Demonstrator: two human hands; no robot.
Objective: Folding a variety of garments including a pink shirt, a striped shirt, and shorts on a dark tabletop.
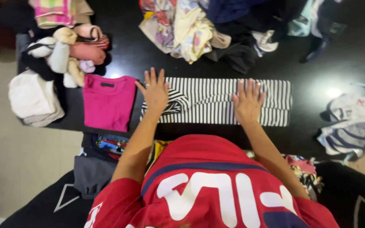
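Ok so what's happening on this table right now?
A person in a red shirt presses both hands flat on a black-and-white striped garment laid out on a dark table. The left hand is at its left end, the right hand nearer the middle. A folded pink top lies beside it, with heaps of unfolded clothes behind.

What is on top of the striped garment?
Both hands lie flat on the striped garment: left hand near its folded left end, right hand right of the middle. The cloth under the palms is covered.
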